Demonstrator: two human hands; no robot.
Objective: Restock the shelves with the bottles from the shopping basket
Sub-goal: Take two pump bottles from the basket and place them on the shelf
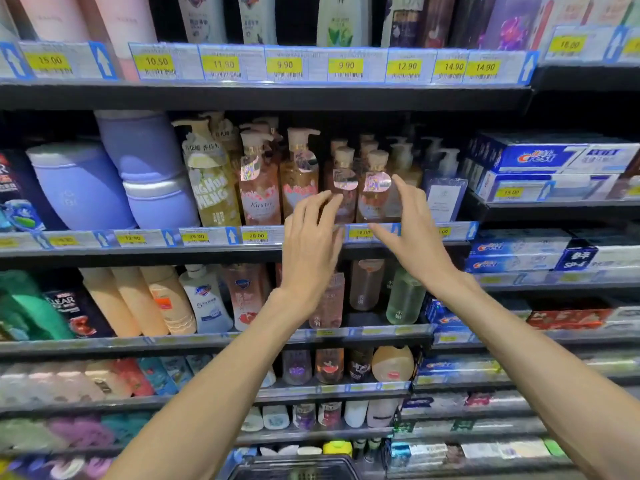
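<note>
Two small amber bottles with tan caps stand side by side at the front of the middle shelf [207, 251], one bottle on the left [344, 174] and one on the right [376, 181]. My left hand [313, 244] is raised in front of the left one, fingers spread, its fingertips close to the bottle. My right hand [412, 230] is spread just right of the right bottle. Neither hand holds anything. The dark rim of the shopping basket [294, 467] shows at the bottom edge; its contents are hidden.
Taller pump bottles [259, 188] stand left of the small ones, then lilac tubs [83, 188]. A white pump bottle [445, 188] stands to the right. Toothpaste boxes [554, 161] fill the right-hand shelves. More bottles line the shelves above and below.
</note>
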